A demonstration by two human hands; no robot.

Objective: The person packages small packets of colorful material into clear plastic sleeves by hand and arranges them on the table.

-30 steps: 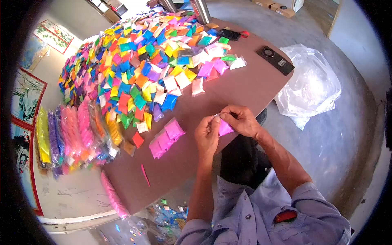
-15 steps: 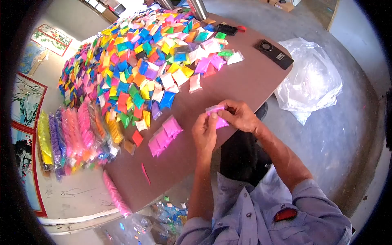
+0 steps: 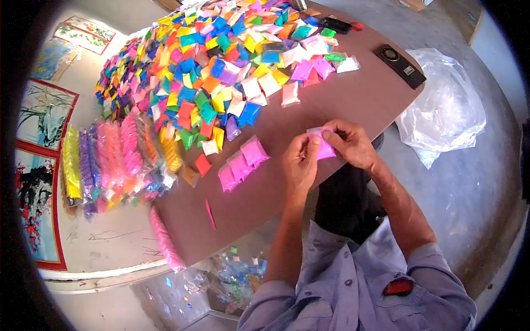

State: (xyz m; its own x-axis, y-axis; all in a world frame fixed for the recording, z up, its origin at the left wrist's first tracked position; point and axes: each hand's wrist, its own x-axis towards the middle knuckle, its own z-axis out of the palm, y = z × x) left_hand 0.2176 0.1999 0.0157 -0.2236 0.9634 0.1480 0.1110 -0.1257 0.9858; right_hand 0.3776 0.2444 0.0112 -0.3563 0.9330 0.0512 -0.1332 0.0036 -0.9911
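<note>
Pink packet (image 3: 324, 145) part-hidden; metal cylinder (image 3: 299, 4) cut off.

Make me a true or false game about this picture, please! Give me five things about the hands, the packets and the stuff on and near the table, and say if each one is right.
1. The left hand and the right hand hold the same pink packet. True.
2. The big heap is all one colour. False: it has many colours, such as yellow, blue, green and orange.
3. The big clear plastic bag lies on top of the table. False: it is past the table's edge, over by the floor.
4. A black object with a round part lies on the table. True.
5. The small pink group is buried in the heap. False: it lies apart, on the tabletop.
</note>
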